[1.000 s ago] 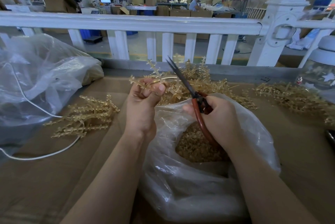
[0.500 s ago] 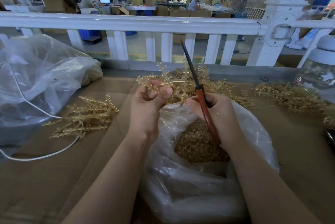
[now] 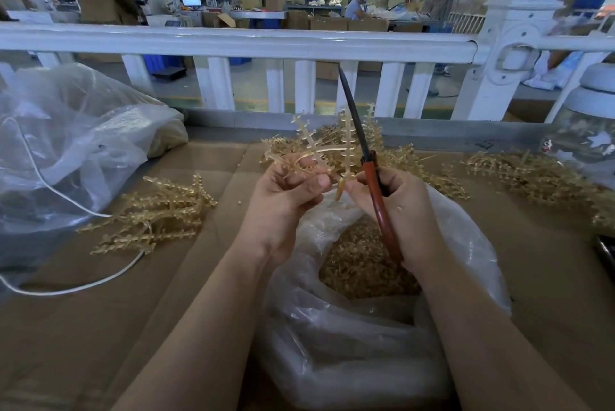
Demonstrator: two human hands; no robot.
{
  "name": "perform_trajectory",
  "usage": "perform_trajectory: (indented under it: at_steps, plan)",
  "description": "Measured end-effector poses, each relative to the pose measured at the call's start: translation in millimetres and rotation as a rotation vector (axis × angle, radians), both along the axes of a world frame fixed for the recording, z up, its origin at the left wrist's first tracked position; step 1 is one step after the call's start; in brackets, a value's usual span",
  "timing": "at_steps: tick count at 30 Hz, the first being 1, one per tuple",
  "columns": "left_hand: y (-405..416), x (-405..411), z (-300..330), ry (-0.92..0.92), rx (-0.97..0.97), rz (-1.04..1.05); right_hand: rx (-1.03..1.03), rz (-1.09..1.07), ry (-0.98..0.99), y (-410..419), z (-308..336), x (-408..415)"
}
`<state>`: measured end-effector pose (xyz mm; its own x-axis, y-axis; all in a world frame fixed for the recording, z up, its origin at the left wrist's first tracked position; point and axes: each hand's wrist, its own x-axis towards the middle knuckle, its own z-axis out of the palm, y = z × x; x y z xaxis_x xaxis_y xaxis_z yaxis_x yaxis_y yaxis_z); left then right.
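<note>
My left hand [image 3: 286, 191] pinches a translucent amber plastic sprue [image 3: 319, 151] with several toothed branches, held above an open clear plastic bag [image 3: 349, 337]. My right hand [image 3: 399, 207] grips red-handled scissors [image 3: 376, 191], blades together and pointing up toward the railing. Its thumb and forefinger also touch the lower stem of the sprue. Inside the bag lies a heap of small amber cut pieces [image 3: 362, 267].
Piles of the same amber sprues lie at the left [image 3: 156, 211], behind the hands [image 3: 392, 151] and at the right [image 3: 532, 174] on the cardboard-covered table [image 3: 100, 327]. A big crumpled plastic bag [image 3: 66, 144] and white cable [image 3: 66, 290] sit left. A white railing [image 3: 299, 44] bounds the far edge.
The scissors swung from tilted left with blades open to upright with blades shut. The left hand lifted and turned the sprue, and the right fingers came up against its stem.
</note>
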<state>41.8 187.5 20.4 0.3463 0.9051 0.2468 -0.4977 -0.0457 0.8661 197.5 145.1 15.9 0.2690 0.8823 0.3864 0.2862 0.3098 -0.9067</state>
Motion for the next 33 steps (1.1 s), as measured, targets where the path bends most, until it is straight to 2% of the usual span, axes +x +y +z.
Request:
perform_trajectory:
  at_steps: [10, 17, 19, 22, 24, 28, 33]
  plan:
    - [0, -11, 8, 0.016, -0.092, 0.057, -0.025, 0.027, -0.017, -2, 1, 5]
    - [0, -11, 8, 0.074, -0.031, 0.211, -0.064, -0.025, -0.09, 1, -2, 7]
    - [1, -11, 7, 0.081, -0.015, 0.286, -0.078, -0.113, -0.182, 1, -4, 8]
    - [4, -13, 3, 0.073, -0.053, 0.367, -0.003, -0.297, -0.504, -3, -6, 10]
    - [5, -13, 2, 0.076, -0.066, 0.373, 0.045, -0.326, -0.649, -5, -5, 7]
    - [3, -11, 3, 0.077, -0.072, 0.348, 0.024, -0.339, -0.808, -4, -7, 4]
    - [-1, -8, 5, 0.068, -0.13, 0.273, 0.024, -0.323, -0.845, -5, -7, 4]
